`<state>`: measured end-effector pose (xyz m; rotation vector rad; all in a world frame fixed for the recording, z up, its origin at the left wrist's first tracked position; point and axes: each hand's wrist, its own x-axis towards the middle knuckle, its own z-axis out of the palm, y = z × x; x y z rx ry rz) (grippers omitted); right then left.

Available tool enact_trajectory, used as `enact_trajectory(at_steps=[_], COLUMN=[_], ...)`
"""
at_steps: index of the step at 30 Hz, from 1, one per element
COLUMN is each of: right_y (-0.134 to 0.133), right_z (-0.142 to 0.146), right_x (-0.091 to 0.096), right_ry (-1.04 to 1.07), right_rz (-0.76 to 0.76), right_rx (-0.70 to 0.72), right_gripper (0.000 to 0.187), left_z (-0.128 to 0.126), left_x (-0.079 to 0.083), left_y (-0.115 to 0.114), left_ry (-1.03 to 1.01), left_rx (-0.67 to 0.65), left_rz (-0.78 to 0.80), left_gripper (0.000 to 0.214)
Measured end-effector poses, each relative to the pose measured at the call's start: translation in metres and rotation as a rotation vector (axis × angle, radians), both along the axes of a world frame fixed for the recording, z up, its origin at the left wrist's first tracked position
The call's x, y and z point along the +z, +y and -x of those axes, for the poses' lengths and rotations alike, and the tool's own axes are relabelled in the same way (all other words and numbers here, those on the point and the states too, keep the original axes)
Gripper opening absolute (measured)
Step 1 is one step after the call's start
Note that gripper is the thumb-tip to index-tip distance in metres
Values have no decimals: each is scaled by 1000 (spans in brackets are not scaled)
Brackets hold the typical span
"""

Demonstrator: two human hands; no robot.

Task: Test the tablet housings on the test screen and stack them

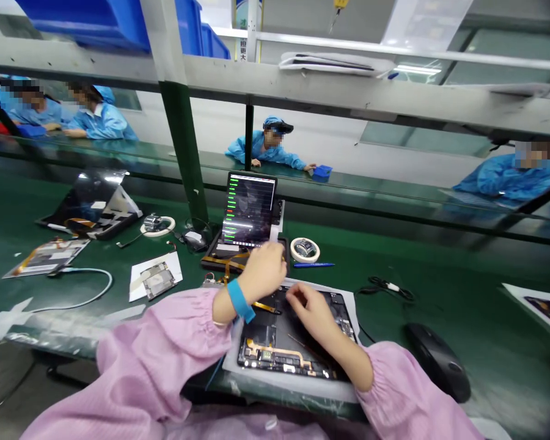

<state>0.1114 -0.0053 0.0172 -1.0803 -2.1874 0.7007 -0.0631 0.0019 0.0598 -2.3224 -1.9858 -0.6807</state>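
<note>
An opened tablet body (279,348) with black boards and orange flex cables lies on a white sheet (297,385) at the near edge of the green bench. My left hand (263,269), with a blue wrist strap, curls closed over the tablet's far edge; what its fingers hold is hidden. My right hand (309,305) rests on the tablet's upper middle with fingers bent and pinched on something too small to name. Just behind stands a propped screen (250,211) showing green bars.
A black mouse (437,360) lies to the right, a tape roll (305,249) and blue pen (314,264) behind the tablet. Left are a small board on paper (156,278), a white cable (87,287) and another open device (94,205). Several people in blue sit across the line.
</note>
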Motion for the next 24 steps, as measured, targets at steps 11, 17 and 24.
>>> enact_trajectory(at_steps=[11, 17, 24], right_y=[-108, -106, -106], right_z=[-54, -43, -68], right_x=[24, -13, 9], right_ry=[-595, -664, -552], right_rz=[-431, -586, -447], right_rx=[340, 415, 297], right_gripper=[9, 15, 17], left_z=[-58, -67, -61], left_x=[-46, -47, -43], left_y=[8, 21, 3], left_ry=[206, 180, 179], left_rx=[-373, -372, -365], left_rz=[103, 205, 204], left_gripper=[20, 29, 23])
